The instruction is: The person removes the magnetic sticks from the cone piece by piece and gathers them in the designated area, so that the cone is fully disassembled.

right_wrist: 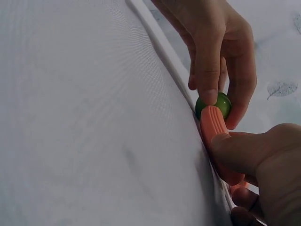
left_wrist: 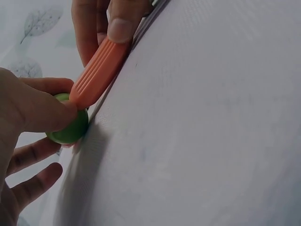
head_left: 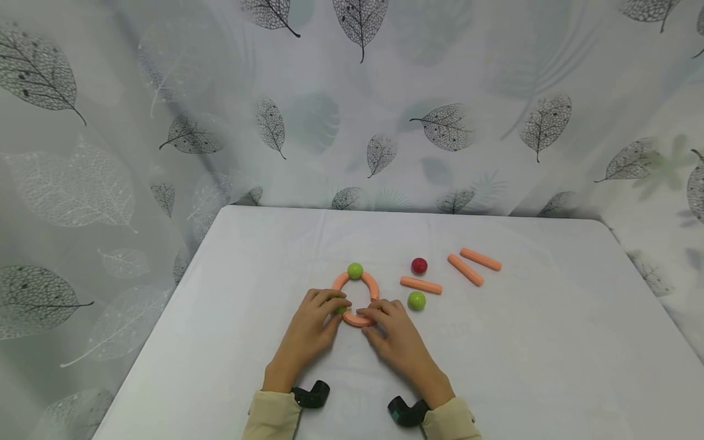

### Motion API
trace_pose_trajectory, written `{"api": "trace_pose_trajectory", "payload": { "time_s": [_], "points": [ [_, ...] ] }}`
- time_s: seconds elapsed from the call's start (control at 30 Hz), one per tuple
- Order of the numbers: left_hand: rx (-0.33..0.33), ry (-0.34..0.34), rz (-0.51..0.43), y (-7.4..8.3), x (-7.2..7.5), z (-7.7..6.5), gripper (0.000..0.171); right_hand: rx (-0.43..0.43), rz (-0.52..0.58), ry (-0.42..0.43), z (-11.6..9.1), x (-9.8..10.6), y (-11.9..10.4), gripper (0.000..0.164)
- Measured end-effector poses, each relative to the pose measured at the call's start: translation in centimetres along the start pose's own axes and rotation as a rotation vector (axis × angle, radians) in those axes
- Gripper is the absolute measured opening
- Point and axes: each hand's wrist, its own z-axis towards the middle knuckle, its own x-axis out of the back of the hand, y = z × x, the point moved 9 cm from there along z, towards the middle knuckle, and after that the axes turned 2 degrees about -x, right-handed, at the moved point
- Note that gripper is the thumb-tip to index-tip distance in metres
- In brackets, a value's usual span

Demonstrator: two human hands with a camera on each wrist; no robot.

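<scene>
On the table, curved orange rods [head_left: 371,285] and green balls form a ring, with one green ball [head_left: 355,271] at its far side. My left hand [head_left: 312,322] is at the ring's left and pinches another green ball [left_wrist: 70,131] between thumb and finger. From the right, my right hand [head_left: 400,337] grips the near curved orange rod [right_wrist: 217,126], which has grooves along its side. In the left wrist view that rod's end meets the held ball. My right fingers hide the ring's lower right part.
Right of the ring lie a straight orange rod [head_left: 420,285], a red ball [head_left: 419,265] and a loose green ball [head_left: 416,300]. Two more straight orange rods [head_left: 465,270] lie farther right. A leaf-patterned curtain [head_left: 352,122] hangs behind the white table [head_left: 550,342].
</scene>
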Motion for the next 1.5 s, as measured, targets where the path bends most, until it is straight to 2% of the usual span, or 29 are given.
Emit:
{"api": "trace_pose_trajectory", "payload": {
  "time_s": [0.23,0.53,0.83,0.97,1.1,1.2,1.37,1.5],
  "points": [
    [0.009,0.007,-0.020,0.0,0.2,0.1,0.019,0.017,-0.005,0.003,0.0,0.2,-0.4,0.025],
    [0.007,0.017,-0.049,-0.1,0.7,0.2,0.026,-0.030,-0.012,-0.040,0.0,0.1,-0.3,0.022],
    [0.006,0.028,-0.066,-0.1,0.4,0.2,0.027,-0.059,-0.007,-0.023,-0.2,1.2,-0.1,0.024],
    [0.025,0.026,-0.062,-0.3,0.2,0.1,0.027,-0.075,0.011,0.041,-0.2,2.9,0.2,0.029],
    [0.045,0.013,-0.055,-0.4,0.2,0.0,0.027,-0.055,0.016,0.151,-0.5,5.2,0.4,0.036],
    [0.056,0.007,-0.051,-0.4,0.3,0.1,0.028,-0.081,0.014,0.248,-1.0,7.0,1.2,0.039],
    [0.069,-0.002,-0.039,-0.4,0.3,0.0,0.028,-0.211,0.045,0.410,-2.2,9.3,3.5,0.042],
    [0.067,-0.003,-0.031,-0.4,0.4,-0.1,0.028,-0.311,0.077,0.495,-3.1,10.4,5.1,0.039]
  ]
}}
